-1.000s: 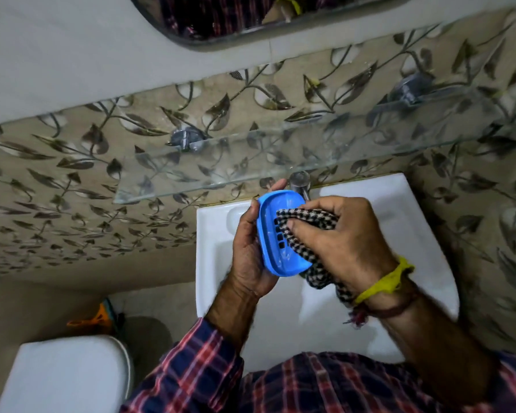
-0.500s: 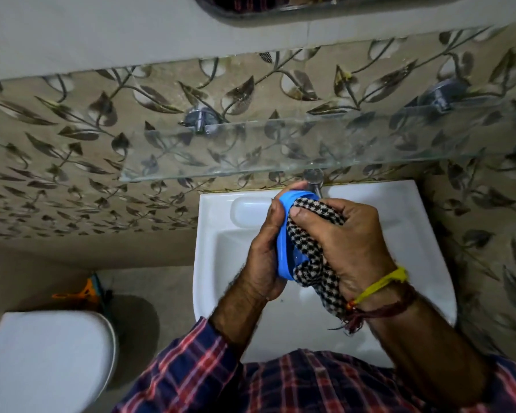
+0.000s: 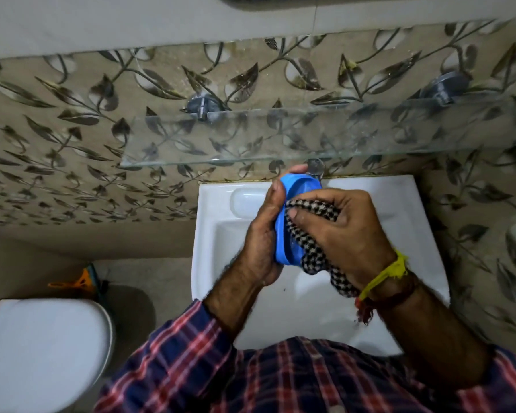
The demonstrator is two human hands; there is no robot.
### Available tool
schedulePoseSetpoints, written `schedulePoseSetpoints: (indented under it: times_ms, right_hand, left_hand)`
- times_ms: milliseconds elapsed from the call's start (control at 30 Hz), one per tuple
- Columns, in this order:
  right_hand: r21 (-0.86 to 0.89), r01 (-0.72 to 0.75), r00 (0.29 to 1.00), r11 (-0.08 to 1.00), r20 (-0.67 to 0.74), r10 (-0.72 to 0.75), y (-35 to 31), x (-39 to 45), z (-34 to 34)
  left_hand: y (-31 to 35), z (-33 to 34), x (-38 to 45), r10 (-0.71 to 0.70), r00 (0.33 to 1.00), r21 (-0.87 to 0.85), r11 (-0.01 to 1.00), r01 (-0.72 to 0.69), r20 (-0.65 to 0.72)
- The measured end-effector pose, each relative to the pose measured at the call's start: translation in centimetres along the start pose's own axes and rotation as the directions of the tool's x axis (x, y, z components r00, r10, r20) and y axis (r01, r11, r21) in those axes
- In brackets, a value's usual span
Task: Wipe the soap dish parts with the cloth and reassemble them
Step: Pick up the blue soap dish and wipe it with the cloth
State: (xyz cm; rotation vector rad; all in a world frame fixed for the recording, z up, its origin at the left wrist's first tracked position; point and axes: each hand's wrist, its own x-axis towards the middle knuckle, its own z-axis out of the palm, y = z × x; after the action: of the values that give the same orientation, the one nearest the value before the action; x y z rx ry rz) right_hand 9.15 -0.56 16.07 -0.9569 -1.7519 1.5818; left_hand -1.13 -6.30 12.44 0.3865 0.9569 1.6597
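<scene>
Left hand (image 3: 261,242) grip clamps the blue soap dish part (image 3: 292,222) on edge, long axis running away from the person; right hand (image 3: 344,234) grip presses the checked cloth (image 3: 310,234) against its right face.

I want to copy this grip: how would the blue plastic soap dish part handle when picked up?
Probably stiff: the blue plastic soap dish part keeps its oval shape in the left hand. Likely light, since one hand carries it. Its smooth surface may be slippery as the right hand presses the checked cloth into it.

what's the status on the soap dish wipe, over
Left hand gripping blue soap dish part on edge over sink. Right hand pressing checked cloth into it. Nothing in the way.
</scene>
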Motion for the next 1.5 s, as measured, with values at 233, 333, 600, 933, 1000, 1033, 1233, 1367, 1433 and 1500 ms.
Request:
schedulePoseSetpoints:
  times_ms: [233,333,600,933,1000,1033,1233,1367,1433,1500]
  right_hand:
    - [-0.147,0.005,0.989,0.989,0.145,0.017,0.2,-0.8,-0.5]
    - [-0.168,0.057,0.982,0.984,0.188,-0.025,0.5,-0.8,-0.3]
    - [-0.318,0.216,0.946,0.923,0.303,-0.116,0.6,-1.6,-0.5]
    - [-0.512,0.521,0.85,0.683,0.385,-0.36,1.5,-3.1,-1.3]
    - [-0.562,0.554,0.832,0.615,0.351,-0.429,1.9,-3.2,-1.2]
    - [-0.573,0.549,0.834,0.608,0.324,-0.447,1.9,-3.2,-1.0]
    - [-0.165,0.204,0.976,0.965,0.107,-0.188,1.7,-2.5,-0.4]
    - [0.18,-0.089,0.994,0.98,0.073,0.077,-0.3,-1.7,-1.7]
    - [0.284,-0.212,0.973,0.935,0.151,0.175,-0.7,-1.4,-2.3]
    - [0.302,-0.281,0.95,0.911,0.222,0.219,-1.0,-1.1,-2.7]
  left_hand:
    - [-0.1,0.0,-0.3,0.0,1.0,0.013,1.0,0.0,-0.007]
    - [0.8,0.2,-0.2,0.011,1.0,0.012,1.0,-0.011,-0.016]
    - [0.9,0.2,-0.3,0.019,0.998,0.038,0.999,-0.017,-0.053]
    - [1.5,0.5,-0.2,-0.085,0.989,0.004,0.996,0.086,-0.123]
    - [1.7,0.8,0.0,-0.141,0.977,-0.055,0.989,0.134,-0.16]
    - [1.9,0.9,0.1,-0.158,0.97,-0.072,0.987,0.147,-0.183]
    - [1.7,0.9,-0.3,-0.085,0.98,0.071,0.993,0.099,-0.177]
    - [-0.9,-0.5,-1.9,0.218,0.973,0.479,0.848,-0.229,0.079]
    - [-1.9,-1.3,-1.9,0.302,0.925,0.678,0.632,-0.376,0.232]
    - [-1.8,-1.4,-1.5,0.411,0.87,0.75,0.475,-0.461,0.274]
